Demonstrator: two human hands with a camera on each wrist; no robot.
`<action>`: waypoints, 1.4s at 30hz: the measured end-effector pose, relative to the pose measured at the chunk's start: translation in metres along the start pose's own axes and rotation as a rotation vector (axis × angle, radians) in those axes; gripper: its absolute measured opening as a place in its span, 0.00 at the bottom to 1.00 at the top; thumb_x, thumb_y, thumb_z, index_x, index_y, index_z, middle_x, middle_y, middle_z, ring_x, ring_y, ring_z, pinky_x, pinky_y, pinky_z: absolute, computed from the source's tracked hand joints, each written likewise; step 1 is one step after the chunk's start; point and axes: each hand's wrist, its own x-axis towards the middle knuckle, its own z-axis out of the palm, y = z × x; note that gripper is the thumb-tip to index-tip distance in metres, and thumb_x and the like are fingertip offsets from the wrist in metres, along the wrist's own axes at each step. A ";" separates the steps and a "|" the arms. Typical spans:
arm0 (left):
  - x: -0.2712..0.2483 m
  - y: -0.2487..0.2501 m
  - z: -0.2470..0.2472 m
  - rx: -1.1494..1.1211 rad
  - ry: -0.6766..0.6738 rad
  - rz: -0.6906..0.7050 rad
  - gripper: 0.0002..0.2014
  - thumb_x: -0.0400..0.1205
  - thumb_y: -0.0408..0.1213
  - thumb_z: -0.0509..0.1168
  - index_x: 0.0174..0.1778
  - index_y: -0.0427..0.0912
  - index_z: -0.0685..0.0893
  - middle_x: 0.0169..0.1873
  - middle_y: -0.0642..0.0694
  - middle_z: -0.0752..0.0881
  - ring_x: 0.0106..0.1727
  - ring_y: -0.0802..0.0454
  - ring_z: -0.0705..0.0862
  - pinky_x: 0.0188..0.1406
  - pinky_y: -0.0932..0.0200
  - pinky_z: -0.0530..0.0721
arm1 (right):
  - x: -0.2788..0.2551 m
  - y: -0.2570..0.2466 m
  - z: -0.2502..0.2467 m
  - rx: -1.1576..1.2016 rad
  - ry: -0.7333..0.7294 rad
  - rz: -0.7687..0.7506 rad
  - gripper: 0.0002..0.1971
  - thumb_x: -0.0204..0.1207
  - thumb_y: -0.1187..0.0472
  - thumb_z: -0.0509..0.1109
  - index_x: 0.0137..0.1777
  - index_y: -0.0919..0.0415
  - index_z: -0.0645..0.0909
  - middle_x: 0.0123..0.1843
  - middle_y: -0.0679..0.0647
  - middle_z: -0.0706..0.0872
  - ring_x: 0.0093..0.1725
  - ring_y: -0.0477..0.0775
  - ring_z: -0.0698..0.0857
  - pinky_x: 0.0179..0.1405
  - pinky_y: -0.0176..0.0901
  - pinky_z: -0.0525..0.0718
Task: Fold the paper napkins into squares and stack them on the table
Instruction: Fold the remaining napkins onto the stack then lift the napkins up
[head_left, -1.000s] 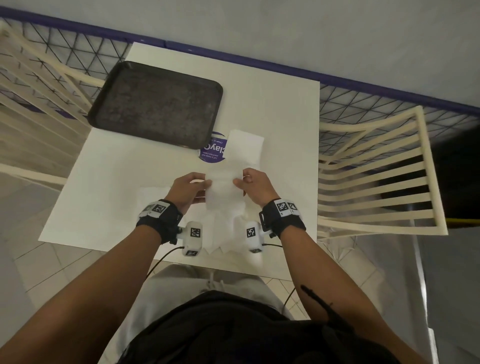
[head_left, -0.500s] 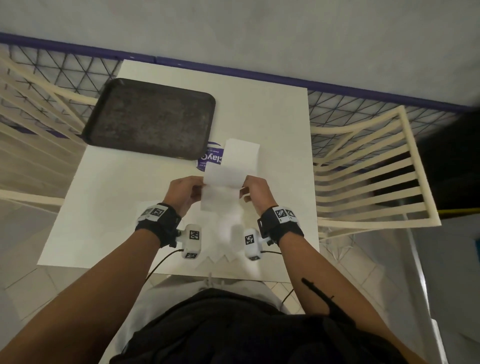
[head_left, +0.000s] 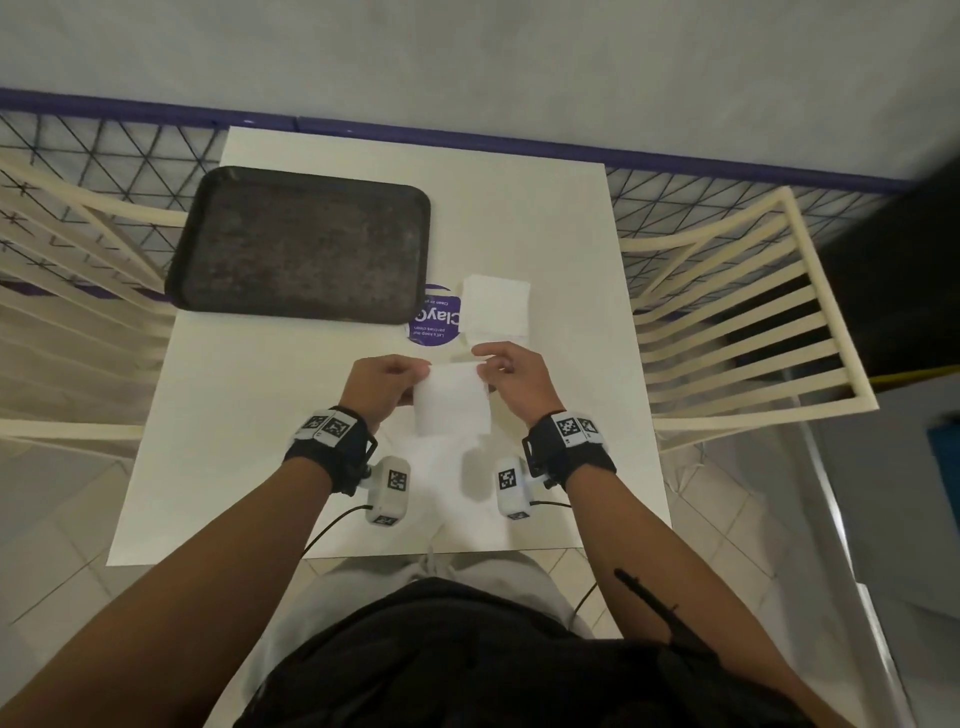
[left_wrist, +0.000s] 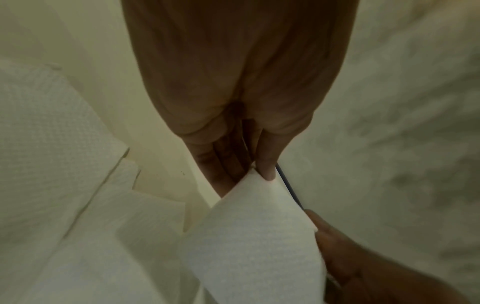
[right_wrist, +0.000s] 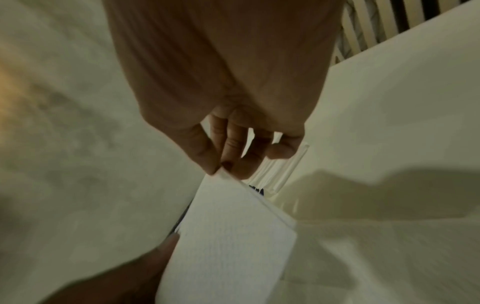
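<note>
We pinch a folded napkin (head_left: 452, 397) by its far corners — left hand (head_left: 382, 384), right hand (head_left: 511, 382) — above the table (head_left: 561, 234), near the stack (head_left: 496, 312); uneven grips could skew its edges.

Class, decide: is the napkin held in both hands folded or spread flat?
Folded: the napkin hangs doubled, its layered top edge pinched by left hand and right hand.

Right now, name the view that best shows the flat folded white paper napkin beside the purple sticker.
Head view: the flat folded white paper napkin lies whole, unobstructed. The right wrist view catches only its edge behind the fingers; left wrist shows none.
</note>
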 end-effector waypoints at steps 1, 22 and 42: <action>0.001 0.000 -0.001 0.025 -0.005 0.016 0.03 0.82 0.32 0.74 0.49 0.39 0.93 0.51 0.40 0.93 0.53 0.41 0.91 0.54 0.47 0.92 | 0.000 -0.001 0.002 -0.065 -0.011 -0.003 0.10 0.75 0.58 0.77 0.55 0.47 0.90 0.42 0.46 0.89 0.43 0.49 0.85 0.57 0.52 0.85; -0.005 0.009 0.013 0.399 0.161 0.315 0.07 0.91 0.42 0.62 0.58 0.43 0.81 0.49 0.46 0.87 0.45 0.49 0.83 0.37 0.66 0.77 | 0.015 -0.005 0.003 -0.165 0.000 0.079 0.13 0.61 0.33 0.69 0.41 0.35 0.87 0.39 0.36 0.91 0.49 0.53 0.91 0.66 0.69 0.79; 0.019 -0.025 -0.009 0.450 0.085 0.014 0.09 0.91 0.44 0.60 0.58 0.48 0.84 0.41 0.50 0.92 0.33 0.50 0.91 0.34 0.61 0.81 | 0.124 -0.009 -0.062 -0.408 0.148 0.096 0.10 0.80 0.51 0.73 0.54 0.55 0.86 0.45 0.48 0.86 0.56 0.57 0.86 0.50 0.41 0.74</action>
